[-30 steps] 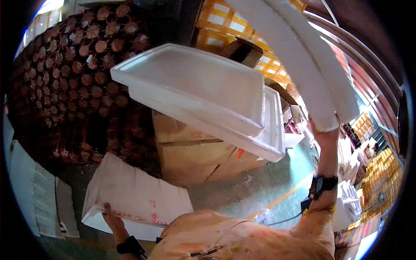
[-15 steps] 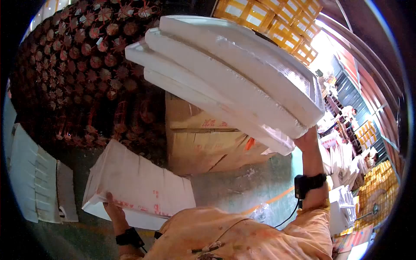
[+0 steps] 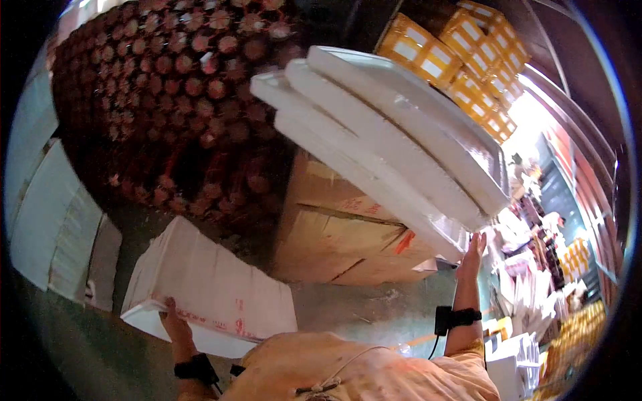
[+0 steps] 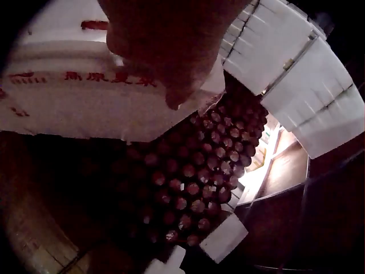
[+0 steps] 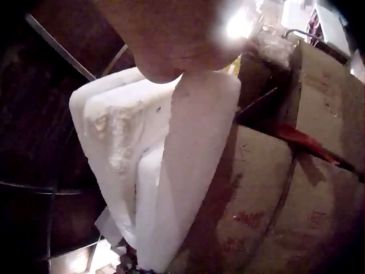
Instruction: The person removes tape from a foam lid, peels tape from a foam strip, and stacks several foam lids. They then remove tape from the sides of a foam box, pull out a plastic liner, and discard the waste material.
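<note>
My left hand (image 3: 176,327) grips the near edge of a white foam box (image 3: 214,281) with red printing, low on the left. Its thumb lies over the edge and the other fingers are hidden. In the left wrist view, the box side (image 4: 85,108) shows red characters. My right hand (image 3: 472,254), fingers extended, is right at the near right corner of stacked white foam lids (image 3: 394,147). These lids lie a little askew on brown cardboard boxes (image 3: 341,234). In the right wrist view, the lids' pale ends (image 5: 194,142) show just below the hand.
A tall dark pile of bundles with round reddish ends (image 3: 194,87) stands at the back left. White foam boards (image 3: 60,214) line the left edge. Yellow-taped cartons (image 3: 461,53) are stacked behind the lids. White foam pieces (image 3: 515,364) and other goods fill the right side.
My right hand has lowered a raised white foam lid onto the stack, then moved down to its corner with fingers extended. The left hand keeps its grip. The head view has turned.
</note>
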Demonstrator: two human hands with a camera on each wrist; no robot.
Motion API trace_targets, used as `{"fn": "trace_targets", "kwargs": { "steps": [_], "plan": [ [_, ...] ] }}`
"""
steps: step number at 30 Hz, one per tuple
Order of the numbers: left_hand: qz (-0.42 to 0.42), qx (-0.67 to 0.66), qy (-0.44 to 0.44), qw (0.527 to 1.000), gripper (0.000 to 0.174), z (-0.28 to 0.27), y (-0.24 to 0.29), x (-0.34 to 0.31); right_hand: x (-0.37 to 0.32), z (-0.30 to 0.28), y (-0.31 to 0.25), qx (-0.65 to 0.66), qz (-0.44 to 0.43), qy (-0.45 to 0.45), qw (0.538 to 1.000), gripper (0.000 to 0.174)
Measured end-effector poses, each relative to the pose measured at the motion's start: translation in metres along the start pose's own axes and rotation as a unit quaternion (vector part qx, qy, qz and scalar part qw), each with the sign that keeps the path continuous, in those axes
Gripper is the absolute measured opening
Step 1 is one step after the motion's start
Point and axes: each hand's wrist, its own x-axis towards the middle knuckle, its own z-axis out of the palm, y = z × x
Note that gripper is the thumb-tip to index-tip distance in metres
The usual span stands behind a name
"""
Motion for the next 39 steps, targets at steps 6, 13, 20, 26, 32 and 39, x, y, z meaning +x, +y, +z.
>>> {"fn": "trace_targets", "kwargs": {
  "steps": [6, 13, 20, 26, 32, 39],
  "plan": [
    [0.017, -0.008, 0.078, 0.997, 0.051, -0.017, 0.010, -0.045, 0.006, 0.056, -0.039, -0.119, -0.080, 0.056, 0.988, 0.057],
    [0.099, -0.024, 0.136, 0.986, 0.052, 0.008, 0.023, -0.172, -0.036, 0.039, -0.079, 0.101, -0.212, -0.090, 0.968, 0.021],
    [0.104, -0.029, 0.177, 0.978, 0.043, -0.026, -0.007, -0.291, -0.131, 0.099, -0.012, -0.039, -0.237, -0.590, 0.771, 0.012],
    [0.179, 0.028, 0.168, 0.969, 0.034, -0.031, 0.005, -0.380, -0.280, 0.136, -0.067, 0.030, -0.199, -0.819, 0.537, 0.017],
    [0.180, 0.094, 0.231, 0.952, 0.020, -0.054, 0.017, -0.415, -0.438, 0.142, -0.153, 0.274, -0.447, -0.772, 0.359, 0.023],
    [0.196, 0.177, 0.275, 0.924, 0.028, -0.118, 0.042, -0.458, -0.595, 0.087, -0.240, 0.239, -0.543, -0.764, 0.255, 0.039]
  ]
}}
